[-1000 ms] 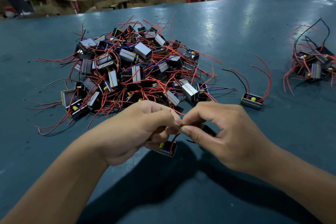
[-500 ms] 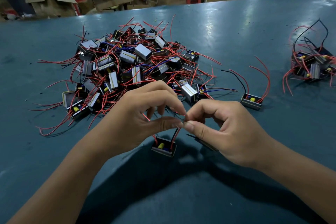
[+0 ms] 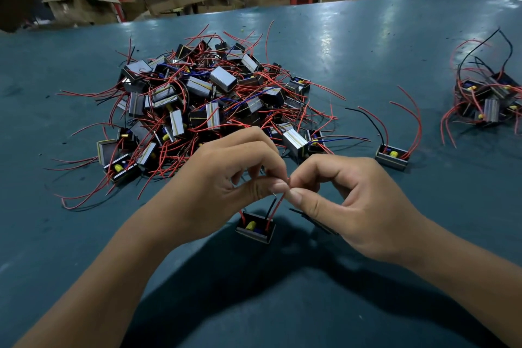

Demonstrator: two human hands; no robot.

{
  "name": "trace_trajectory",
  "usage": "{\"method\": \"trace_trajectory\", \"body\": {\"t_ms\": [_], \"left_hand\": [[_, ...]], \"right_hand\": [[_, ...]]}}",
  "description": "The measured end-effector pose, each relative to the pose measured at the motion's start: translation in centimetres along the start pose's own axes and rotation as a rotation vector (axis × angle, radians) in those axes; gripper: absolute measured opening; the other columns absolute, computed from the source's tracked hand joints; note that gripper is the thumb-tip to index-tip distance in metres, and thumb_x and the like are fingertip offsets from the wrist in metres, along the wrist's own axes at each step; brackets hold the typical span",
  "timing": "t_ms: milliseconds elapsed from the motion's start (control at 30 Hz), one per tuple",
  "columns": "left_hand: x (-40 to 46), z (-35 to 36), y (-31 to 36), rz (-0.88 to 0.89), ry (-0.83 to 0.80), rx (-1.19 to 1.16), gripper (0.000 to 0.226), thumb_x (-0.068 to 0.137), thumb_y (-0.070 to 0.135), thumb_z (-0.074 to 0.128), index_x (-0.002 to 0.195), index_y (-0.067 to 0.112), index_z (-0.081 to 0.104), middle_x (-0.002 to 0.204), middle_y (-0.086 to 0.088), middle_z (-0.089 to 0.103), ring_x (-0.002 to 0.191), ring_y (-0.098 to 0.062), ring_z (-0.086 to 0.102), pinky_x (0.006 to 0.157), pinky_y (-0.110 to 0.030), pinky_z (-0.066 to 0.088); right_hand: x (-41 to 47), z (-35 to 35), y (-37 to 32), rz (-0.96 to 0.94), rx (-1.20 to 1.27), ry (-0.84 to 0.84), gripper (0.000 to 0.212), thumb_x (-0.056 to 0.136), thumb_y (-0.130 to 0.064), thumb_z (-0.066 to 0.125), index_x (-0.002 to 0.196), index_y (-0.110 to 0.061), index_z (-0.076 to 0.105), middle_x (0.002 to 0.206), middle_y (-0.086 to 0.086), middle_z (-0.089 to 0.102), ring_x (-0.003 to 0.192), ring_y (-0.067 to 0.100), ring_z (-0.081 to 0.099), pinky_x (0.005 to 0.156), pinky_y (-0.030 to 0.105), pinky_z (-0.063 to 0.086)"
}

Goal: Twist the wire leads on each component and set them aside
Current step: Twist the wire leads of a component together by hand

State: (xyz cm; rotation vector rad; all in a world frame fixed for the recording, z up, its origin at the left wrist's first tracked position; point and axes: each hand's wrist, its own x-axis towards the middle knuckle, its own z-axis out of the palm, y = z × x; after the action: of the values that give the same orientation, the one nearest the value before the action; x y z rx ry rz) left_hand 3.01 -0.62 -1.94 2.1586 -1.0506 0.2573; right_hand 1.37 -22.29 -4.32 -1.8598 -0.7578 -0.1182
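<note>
My left hand (image 3: pixel 226 178) and right hand (image 3: pixel 353 200) pinch two leads (image 3: pixel 278 203), one red, one black, above one component (image 3: pixel 255 227) at centre frame.

Left hand (image 3: pixel 226 178) and right hand (image 3: pixel 353 200) pinch the leads (image 3: pixel 278 200) together. The component (image 3: pixel 255 227) hangs below them, above the table (image 3: pixel 367 45).

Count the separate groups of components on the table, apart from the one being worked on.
3: the big pile beyond the hands, a lone component to its right, and a small cluster at the far right edge, which may continue out of view.
</note>
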Motion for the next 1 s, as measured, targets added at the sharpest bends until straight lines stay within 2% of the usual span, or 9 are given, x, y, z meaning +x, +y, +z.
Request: {"method": "trace_trajectory", "body": {"t_ms": [133, 233, 267, 367, 433, 500, 600, 733, 1000], "left_hand": [[-0.3, -0.1, 0.4, -0.063, -0.061, -0.049, 0.015, 0.1, 0.027, 0.059, 0.089, 0.017, 0.063, 0.088, 0.003, 0.056, 0.076, -0.015, 0.052, 0.067, -0.02, 0.04], [-0.5, -0.3, 0.6, -0.209, -0.131, -0.171, 0.016, 0.1, 0.037, 0.055, 0.088, 0.027, 0.06, 0.079, 0.004, 0.054, 0.064, -0.024, 0.047, 0.057, -0.044, 0.041], [-0.5, -0.3, 0.7, -0.267, -0.153, -0.224, 0.018, 0.099, 0.039, 0.056, 0.086, 0.028, 0.061, 0.073, 0.004, 0.051, 0.061, -0.027, 0.043, 0.053, -0.044, 0.037], [-0.5, 0.0, 0.8, -0.511, -0.194, -0.538, 0.02, 0.093, 0.032, 0.059, 0.075, 0.025, 0.066, 0.062, 0.002, 0.044, 0.056, -0.021, 0.032, 0.05, -0.031, 0.024], [-0.4, 0.2, 1.2, -0.637, -0.217, -0.76, 0.02, 0.09, 0.027, 0.06, 0.072, 0.021, 0.066, 0.059, 0.002, 0.045, 0.053, -0.012, 0.033, 0.048, -0.02, 0.026], [-0.5, 0.3, 1.0, -0.583, -0.165, -0.673, 0.019, 0.09, 0.03, 0.062, 0.075, 0.02, 0.066, 0.061, -0.001, 0.047, 0.055, -0.014, 0.037, 0.05, -0.023, 0.03], [-0.5, -0.4, 0.5, -0.314, -0.108, -0.281, 0.01, 0.093, 0.032, 0.064, 0.091, 0.023, 0.067, 0.079, 0.003, 0.06, 0.065, -0.022, 0.052, 0.059, -0.036, 0.043], [-0.4, -0.9, 0.3, -0.115, -0.088, -0.097, 0.012, 0.092, 0.023, 0.07, 0.103, 0.02, 0.069, 0.098, 0.004, 0.062, 0.082, -0.023, 0.06, 0.068, -0.026, 0.047], [0.0, -0.4, 0.5, -0.033, -0.018, 0.001, 0.008, 0.092, 0.021, 0.066, 0.093, 0.014, 0.07, 0.094, 0.004, 0.061, 0.08, -0.015, 0.058, 0.072, -0.013, 0.039]], "right_hand": [[0.0, 0.1, -0.2, -0.064, -0.115, 0.031, 0.005, 0.087, -0.018, 0.07, 0.086, -0.013, 0.071, 0.077, -0.01, 0.066, 0.074, 0.007, 0.06, 0.071, 0.013, 0.044], [0.0, 0.2, -0.3, -0.101, -0.21, 0.044, 0.006, 0.087, -0.017, 0.07, 0.086, -0.012, 0.071, 0.077, -0.009, 0.066, 0.074, 0.011, 0.061, 0.073, 0.019, 0.045], [-0.1, 0.2, -0.3, -0.105, -0.243, 0.043, 0.006, 0.088, -0.019, 0.07, 0.087, -0.013, 0.072, 0.078, -0.009, 0.066, 0.074, 0.012, 0.06, 0.075, 0.022, 0.044], [-0.2, 0.4, -0.3, -0.145, -0.335, 0.042, 0.006, 0.087, -0.019, 0.069, 0.085, -0.014, 0.071, 0.076, -0.012, 0.064, 0.073, 0.009, 0.055, 0.076, 0.022, 0.039], [-0.1, 0.5, -0.4, -0.153, -0.327, 0.048, 0.005, 0.087, -0.017, 0.07, 0.083, -0.013, 0.07, 0.075, -0.013, 0.062, 0.071, 0.007, 0.054, 0.075, 0.02, 0.039], [0.0, 0.2, -0.3, -0.113, -0.233, 0.054, 0.005, 0.087, -0.016, 0.07, 0.082, -0.012, 0.07, 0.074, -0.01, 0.064, 0.071, 0.009, 0.058, 0.072, 0.019, 0.044], [0.1, -0.1, 0.0, -0.029, -0.105, 0.045, 0.006, 0.088, -0.019, 0.07, 0.083, -0.016, 0.069, 0.074, -0.01, 0.066, 0.071, 0.007, 0.06, 0.069, 0.014, 0.045], [0.1, -0.1, 0.2, 0.013, -0.046, 0.041, 0.006, 0.087, -0.021, 0.07, 0.082, -0.022, 0.067, 0.075, -0.012, 0.064, 0.07, 0.002, 0.057, 0.07, 0.011, 0.043], [0.1, -0.1, 0.0, 0.005, -0.058, 0.025, 0.005, 0.087, -0.02, 0.069, 0.082, -0.02, 0.067, 0.075, -0.016, 0.063, 0.072, 0.002, 0.058, 0.071, 0.011, 0.042]]}}
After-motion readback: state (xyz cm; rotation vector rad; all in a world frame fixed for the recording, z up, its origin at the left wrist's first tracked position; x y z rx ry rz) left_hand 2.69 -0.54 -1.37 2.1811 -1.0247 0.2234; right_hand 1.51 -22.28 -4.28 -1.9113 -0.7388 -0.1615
